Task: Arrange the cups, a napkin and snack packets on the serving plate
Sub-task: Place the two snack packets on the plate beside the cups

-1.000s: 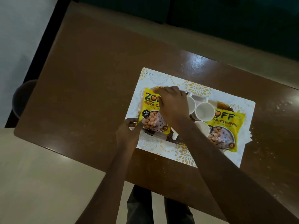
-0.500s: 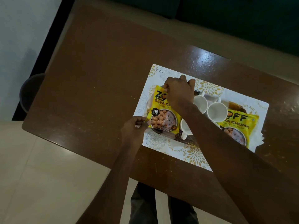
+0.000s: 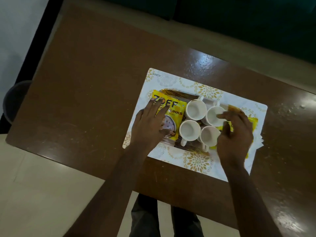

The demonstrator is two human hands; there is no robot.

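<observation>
A brown serving plate (image 3: 177, 94) sits on a white placemat (image 3: 196, 162). Several white cups (image 3: 195, 109) stand upright and close together in its middle. One yellow snack packet (image 3: 172, 106) lies on the plate's left end, and my left hand (image 3: 150, 124) rests flat on it with fingers spread. A second yellow packet (image 3: 254, 120) lies on the right end, mostly hidden under my right hand (image 3: 236, 134). That hand's fingers are loosely apart, one fingertip at a cup's rim. A white napkin (image 3: 258, 142) sticks out from under the right packet.
The placemat lies on a glossy brown table (image 3: 89, 93), near its front edge. A dark round bin (image 3: 15, 100) stands on the floor at far left. My legs (image 3: 145, 218) are below the table's near edge.
My right hand has left the left packet and crossed over the cups to the right packet. My left hand has let go of the left packet's corner and now lies flat on it.
</observation>
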